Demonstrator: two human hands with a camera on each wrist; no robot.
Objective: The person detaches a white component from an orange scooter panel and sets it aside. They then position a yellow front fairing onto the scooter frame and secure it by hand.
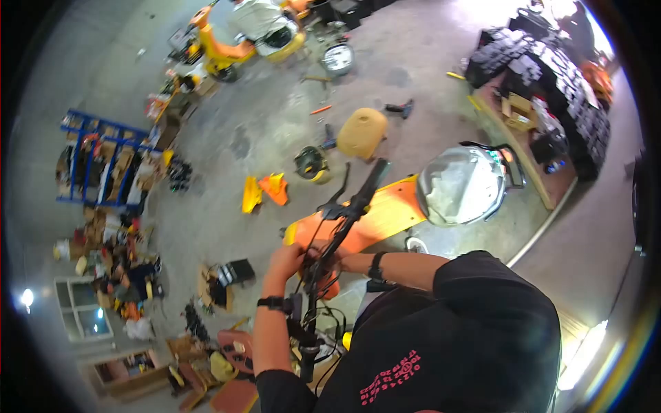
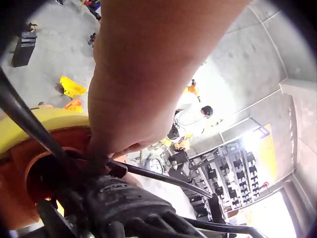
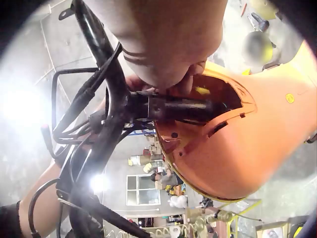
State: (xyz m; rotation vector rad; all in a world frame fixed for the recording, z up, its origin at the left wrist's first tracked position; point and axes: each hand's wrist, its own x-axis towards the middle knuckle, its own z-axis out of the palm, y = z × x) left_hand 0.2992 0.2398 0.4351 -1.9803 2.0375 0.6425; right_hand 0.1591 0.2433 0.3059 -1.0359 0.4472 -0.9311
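Observation:
Both hands are together at the front of an orange scooter (image 1: 385,224), just under its black handlebar (image 1: 359,199). In the right wrist view, the right hand (image 3: 171,69) reaches beside the black steering stem (image 3: 183,109), its curled fingers at the opening of the orange front shell (image 3: 237,153). Black cables (image 3: 81,114) loop around the bar. My left hand (image 2: 124,139) reaches in among black cables (image 2: 158,176) above a ribbed black part (image 2: 124,198). Its fingertips are hidden there, and I cannot tell what either hand holds.
A plastic-covered seat (image 1: 461,186) tops the scooter's rear. On the floor lie yellow and orange panels (image 1: 253,195), a tan seat-shaped part (image 1: 363,133), a power drill (image 1: 401,108) and a round black-and-yellow part (image 1: 311,164). Farther off, a person (image 1: 265,24) sits by another orange scooter (image 1: 224,48).

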